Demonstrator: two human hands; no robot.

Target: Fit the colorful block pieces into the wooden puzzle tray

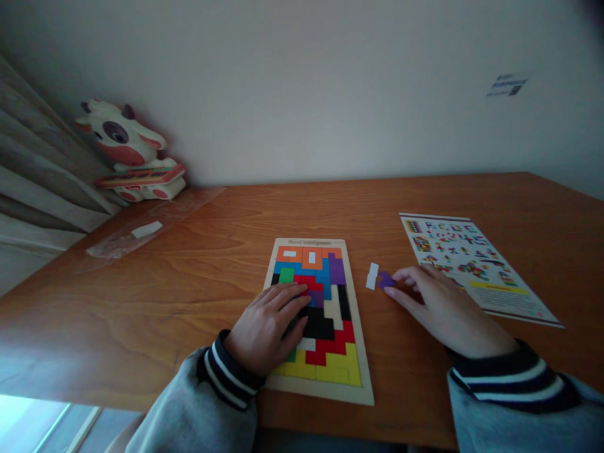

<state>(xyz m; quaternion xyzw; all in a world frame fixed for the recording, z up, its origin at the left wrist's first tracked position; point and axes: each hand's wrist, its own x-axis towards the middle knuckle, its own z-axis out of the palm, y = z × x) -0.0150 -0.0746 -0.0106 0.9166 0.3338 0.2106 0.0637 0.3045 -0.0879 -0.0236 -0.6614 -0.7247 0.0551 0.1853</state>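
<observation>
A wooden block puzzle board lies on the table, filled with red, blue, green, black, orange, purple and yellow pieces. My left hand rests flat over its left part, fingers extended, hiding the pieces below. To the right of the board, my right hand pinches a small purple puzzle piece between thumb and fingers at the table surface. Just left of that piece lies a white puzzle piece. On the board, small white gaps or pieces show within the orange ones near the top.
A printed sheet of colourful shape patterns lies right of the board, partly under my right hand. At the back left stands a cow-shaped toy keyboard, with a clear plastic bag before it. A curtain hangs at the left.
</observation>
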